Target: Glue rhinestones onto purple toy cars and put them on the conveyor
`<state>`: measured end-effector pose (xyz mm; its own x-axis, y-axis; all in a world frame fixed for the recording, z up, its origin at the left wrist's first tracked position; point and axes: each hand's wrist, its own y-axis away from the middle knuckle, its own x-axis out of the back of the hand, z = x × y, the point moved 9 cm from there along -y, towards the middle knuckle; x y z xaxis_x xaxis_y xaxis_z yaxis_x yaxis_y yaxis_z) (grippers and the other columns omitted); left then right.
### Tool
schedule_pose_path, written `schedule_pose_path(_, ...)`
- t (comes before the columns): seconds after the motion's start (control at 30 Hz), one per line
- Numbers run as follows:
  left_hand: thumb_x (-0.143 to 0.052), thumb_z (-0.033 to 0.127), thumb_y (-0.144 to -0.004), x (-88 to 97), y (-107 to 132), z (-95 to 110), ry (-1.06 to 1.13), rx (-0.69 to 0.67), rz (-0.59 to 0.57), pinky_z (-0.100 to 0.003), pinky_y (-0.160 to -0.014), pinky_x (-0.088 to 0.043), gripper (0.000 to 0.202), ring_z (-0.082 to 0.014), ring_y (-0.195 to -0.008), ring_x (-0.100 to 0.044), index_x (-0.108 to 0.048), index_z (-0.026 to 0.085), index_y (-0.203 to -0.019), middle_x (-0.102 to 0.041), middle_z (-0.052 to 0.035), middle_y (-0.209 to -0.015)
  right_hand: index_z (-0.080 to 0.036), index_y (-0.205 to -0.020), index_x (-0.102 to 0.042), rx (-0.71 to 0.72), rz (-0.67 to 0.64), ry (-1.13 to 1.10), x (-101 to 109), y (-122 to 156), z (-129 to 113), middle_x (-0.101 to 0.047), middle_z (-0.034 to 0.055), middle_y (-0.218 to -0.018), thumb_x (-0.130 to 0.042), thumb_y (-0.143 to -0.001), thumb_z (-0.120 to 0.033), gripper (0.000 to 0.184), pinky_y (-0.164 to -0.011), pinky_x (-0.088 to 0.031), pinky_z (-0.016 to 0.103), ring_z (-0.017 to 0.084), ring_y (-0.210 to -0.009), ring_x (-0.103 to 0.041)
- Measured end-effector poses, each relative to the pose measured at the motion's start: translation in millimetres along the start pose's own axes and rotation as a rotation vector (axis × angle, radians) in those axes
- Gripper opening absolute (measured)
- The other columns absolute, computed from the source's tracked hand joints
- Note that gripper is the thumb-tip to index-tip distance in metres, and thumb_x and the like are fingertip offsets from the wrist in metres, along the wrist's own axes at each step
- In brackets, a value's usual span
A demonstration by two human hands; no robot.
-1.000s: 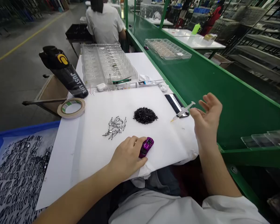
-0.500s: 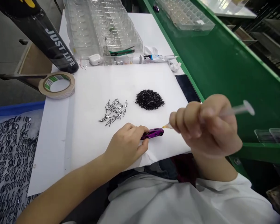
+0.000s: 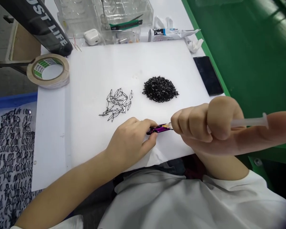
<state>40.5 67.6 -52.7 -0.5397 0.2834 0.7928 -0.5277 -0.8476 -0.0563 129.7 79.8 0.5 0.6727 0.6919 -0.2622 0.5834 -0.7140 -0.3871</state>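
Note:
My left hand point(image 3: 133, 140) pinches a small purple toy car point(image 3: 161, 128) between thumb and fingers, low over the front of the white board point(image 3: 90, 73). In my right hand point(image 3: 205, 124) a translucent syringe point(image 3: 249, 122) is gripped by curled fingers, the thumb stretched out to the plunger's end. Its yellowish tip meets the car's top or lies just over it; I cannot tell which. Beyond the car lies a heap of tiny black pieces point(image 3: 160, 89). Left of that are scattered clear, black-edged slivers point(image 3: 118, 103).
A tape roll point(image 3: 49, 70) and a black bottle point(image 3: 49, 28) stand at the left. A phone point(image 3: 208, 75) lies at the right edge. Behind the board are a white earbud case point(image 3: 91, 37), a green cutter knife point(image 3: 125, 24), a glue tube point(image 3: 166, 34) and clear trays point(image 3: 78, 16).
My right hand has brought the syringe tip left onto or over the car, and its thumb has swung out to the plunger. The camera view has tipped downward and closer.

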Motion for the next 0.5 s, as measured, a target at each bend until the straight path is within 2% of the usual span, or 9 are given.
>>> schedule_pose_path(0.13, -0.048, 0.024, -0.084, 0.3, -0.9, 0.1, -0.014, 0.006, -0.002, -0.029, -0.066, -0.042, 0.018, -0.0170, -0.075, -0.056, -0.060, 0.018, -0.096, -0.065, 0.0012, -0.079, -0.019, -0.062, -0.039, -0.013, -0.037, 0.014, -2.0, -0.1, 1.5, -0.029, -0.0036, -0.048, -0.032, -0.088, -0.053, 0.043, -0.048, -0.033, 0.026, 0.009, -0.044, -0.033)
schedule_pose_path(0.5, -0.048, 0.024, -0.084, 0.1, -1.1, 0.2, -0.027, 0.013, -0.012, -0.028, -0.065, -0.041, 0.018, -0.0159, -0.074, -0.056, -0.060, 0.019, -0.096, -0.065, 0.0014, -0.079, -0.019, -0.060, -0.041, -0.020, -0.016, 0.004, -0.9, -1.4, 3.8, -0.028, -0.0038, -0.046, -0.033, -0.089, -0.048, 0.041, -0.049, -0.033, 0.026, 0.009, -0.044, -0.032)
